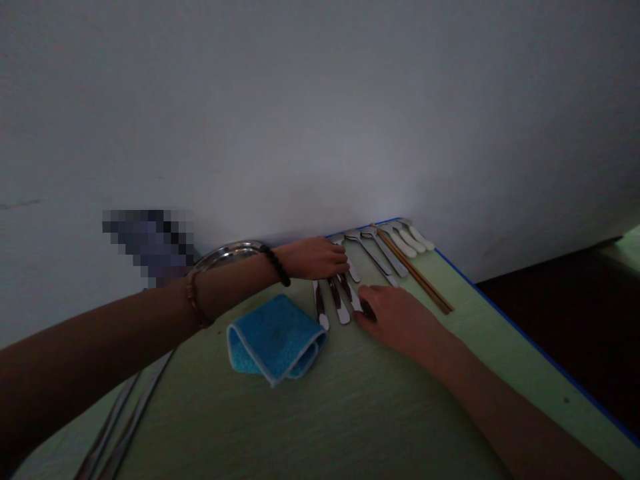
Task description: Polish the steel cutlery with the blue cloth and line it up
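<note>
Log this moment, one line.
left hand: at far ends of shiny metal cutlery; right hand: at near ends; folded blue cloth: nearby

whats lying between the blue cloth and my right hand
In the head view, three silver cutlery handles lie side by side on the green table between the blue cloth and your right hand.

A single head-worn camera looks forward and down at nearby hands (316,259) (395,319), facing a wall (320,120).

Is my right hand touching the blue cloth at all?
Apart. The head view shows green tabletop and metal handles between your right hand and the blue cloth.
</note>
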`<action>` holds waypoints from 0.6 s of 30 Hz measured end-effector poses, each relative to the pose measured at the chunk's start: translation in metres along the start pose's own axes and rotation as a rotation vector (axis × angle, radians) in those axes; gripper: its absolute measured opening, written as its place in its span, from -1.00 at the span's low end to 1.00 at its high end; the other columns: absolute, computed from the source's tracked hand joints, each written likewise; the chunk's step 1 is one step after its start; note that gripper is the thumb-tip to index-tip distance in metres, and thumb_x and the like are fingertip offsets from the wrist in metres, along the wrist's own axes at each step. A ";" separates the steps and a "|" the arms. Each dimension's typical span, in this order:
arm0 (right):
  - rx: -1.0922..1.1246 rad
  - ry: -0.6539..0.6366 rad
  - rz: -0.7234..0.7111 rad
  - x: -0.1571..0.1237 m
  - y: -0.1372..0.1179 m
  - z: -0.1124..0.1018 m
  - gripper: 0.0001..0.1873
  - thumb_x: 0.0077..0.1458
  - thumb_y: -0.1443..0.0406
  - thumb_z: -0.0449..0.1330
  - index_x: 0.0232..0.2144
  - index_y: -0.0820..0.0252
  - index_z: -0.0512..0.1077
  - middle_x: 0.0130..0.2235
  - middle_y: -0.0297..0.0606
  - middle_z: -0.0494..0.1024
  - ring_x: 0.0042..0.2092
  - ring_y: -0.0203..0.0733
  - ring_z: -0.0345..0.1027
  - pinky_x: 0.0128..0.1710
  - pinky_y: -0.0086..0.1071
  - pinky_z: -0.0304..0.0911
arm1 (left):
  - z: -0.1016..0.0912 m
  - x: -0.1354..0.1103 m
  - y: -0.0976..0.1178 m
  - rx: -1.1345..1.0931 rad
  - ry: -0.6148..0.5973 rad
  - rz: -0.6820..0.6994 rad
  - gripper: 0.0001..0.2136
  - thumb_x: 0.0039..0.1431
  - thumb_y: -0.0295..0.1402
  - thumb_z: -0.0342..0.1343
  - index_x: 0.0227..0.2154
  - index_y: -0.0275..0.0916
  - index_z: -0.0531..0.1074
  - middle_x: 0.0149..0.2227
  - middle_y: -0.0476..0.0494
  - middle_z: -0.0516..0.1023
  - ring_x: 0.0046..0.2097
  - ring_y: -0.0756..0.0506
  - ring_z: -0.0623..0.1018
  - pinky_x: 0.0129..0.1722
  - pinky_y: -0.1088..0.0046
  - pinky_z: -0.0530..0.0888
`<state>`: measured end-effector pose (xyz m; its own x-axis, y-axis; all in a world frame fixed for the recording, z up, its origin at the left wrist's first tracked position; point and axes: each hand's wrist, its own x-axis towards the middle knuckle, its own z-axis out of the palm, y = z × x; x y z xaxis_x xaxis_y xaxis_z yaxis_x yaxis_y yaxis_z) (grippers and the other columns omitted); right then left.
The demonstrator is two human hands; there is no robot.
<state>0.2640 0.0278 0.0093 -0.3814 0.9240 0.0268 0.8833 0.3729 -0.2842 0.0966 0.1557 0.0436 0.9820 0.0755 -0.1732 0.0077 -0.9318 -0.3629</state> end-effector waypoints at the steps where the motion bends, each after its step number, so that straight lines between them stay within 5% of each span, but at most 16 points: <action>1: -0.001 -0.003 -0.002 0.000 0.000 0.000 -0.88 0.08 0.26 0.05 -0.34 0.18 0.32 -0.32 -0.16 0.52 -0.30 -0.10 0.42 -0.36 -0.29 0.17 | 0.000 0.000 0.000 0.003 0.000 0.003 -0.84 0.24 -0.50 -0.04 -0.25 -0.28 0.45 -0.35 -0.20 0.53 -0.29 -0.10 0.46 -0.36 0.41 0.37; 18: -0.035 -0.011 0.005 -0.003 -0.004 -0.003 -0.83 0.10 0.21 0.05 -0.28 0.17 0.31 -0.31 -0.22 0.52 -0.29 -0.12 0.42 -0.36 -0.32 0.18 | 0.001 0.001 -0.005 -0.009 0.018 0.040 -0.87 0.23 -0.46 0.00 -0.28 -0.27 0.46 -0.30 -0.20 0.54 -0.24 -0.12 0.46 -0.31 0.40 0.38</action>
<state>0.2625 0.0239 0.0130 -0.3798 0.9249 0.0147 0.8941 0.3712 -0.2506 0.0973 0.1609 0.0443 0.9848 0.0313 -0.1706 -0.0305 -0.9369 -0.3481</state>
